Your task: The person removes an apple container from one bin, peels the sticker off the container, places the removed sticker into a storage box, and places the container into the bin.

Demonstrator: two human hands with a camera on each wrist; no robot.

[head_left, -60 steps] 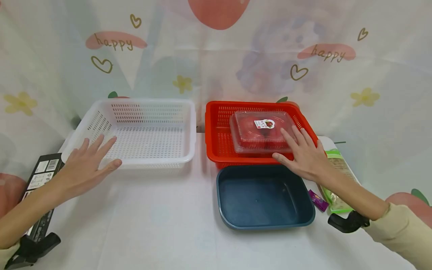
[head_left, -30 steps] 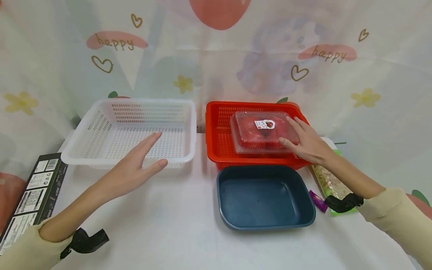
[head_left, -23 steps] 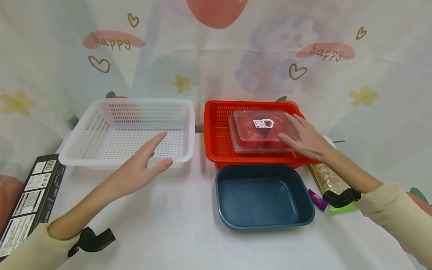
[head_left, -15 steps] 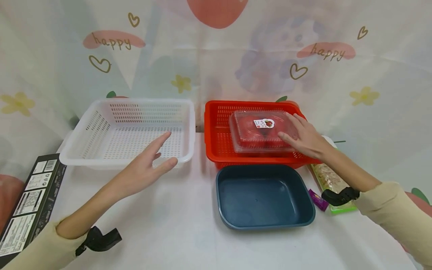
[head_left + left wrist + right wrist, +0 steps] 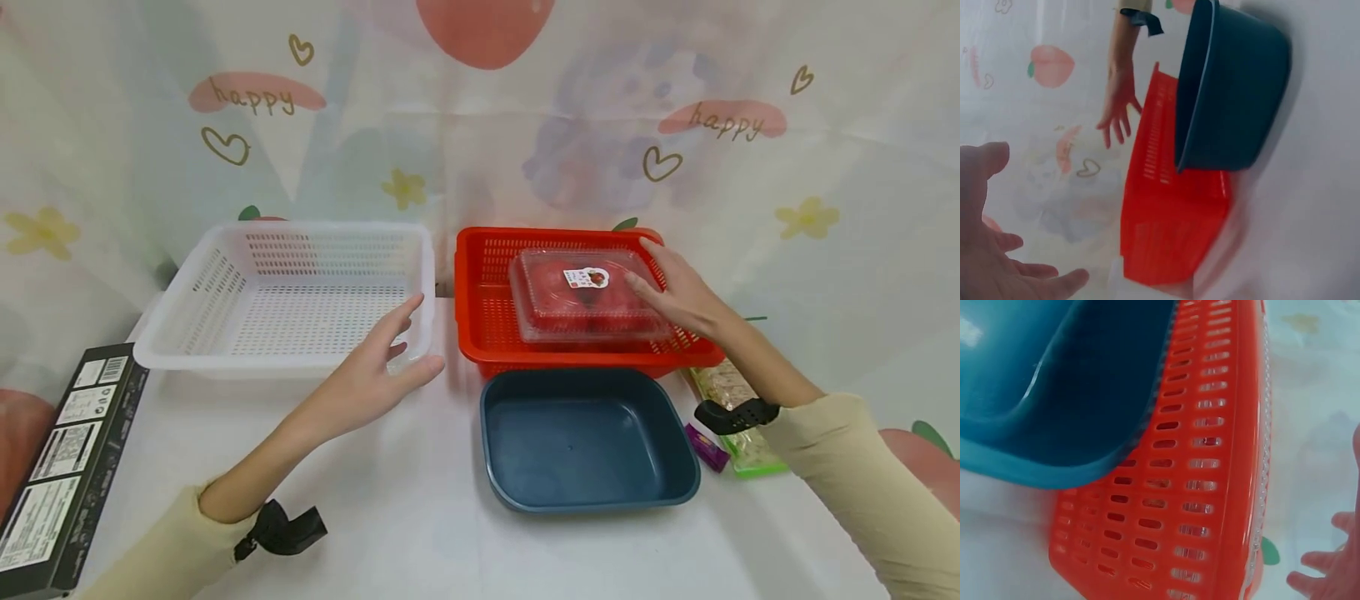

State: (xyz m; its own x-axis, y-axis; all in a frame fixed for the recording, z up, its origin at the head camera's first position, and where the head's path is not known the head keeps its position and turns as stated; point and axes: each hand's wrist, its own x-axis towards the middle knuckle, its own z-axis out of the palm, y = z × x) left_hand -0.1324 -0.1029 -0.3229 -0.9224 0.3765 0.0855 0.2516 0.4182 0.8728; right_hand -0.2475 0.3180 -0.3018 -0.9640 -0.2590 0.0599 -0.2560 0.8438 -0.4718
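Note:
My left hand (image 5: 360, 392) hovers at the front right corner of the white slotted basket (image 5: 277, 361), thumb apart and fingers loosely bent, nothing in it. The left wrist view shows its fingers (image 5: 1067, 282) away from the red basket (image 5: 1169, 250). My right hand (image 5: 684, 292) is over the right rim of that red basket, its fingertips at the right end of a clear plastic clamshell box (image 5: 551, 304). Red contents and a white label show through the lid. The right wrist view has this hand's fingers (image 5: 1316, 561) spread beyond the basket's side.
A dark blue basin (image 5: 577, 450) stands right in front of the red basket. To its right lie a purple wrapped packet (image 5: 707, 448) and a green-edged plastic bag (image 5: 753, 454), partly behind my forearm. A long black box (image 5: 71, 450) lies at the left; a printed curtain (image 5: 480, 142) hangs behind.
My left hand has moved right from over the white basket's left side to its right corner. My right hand has shifted to the clamshell box's right end. The containers have stayed put.

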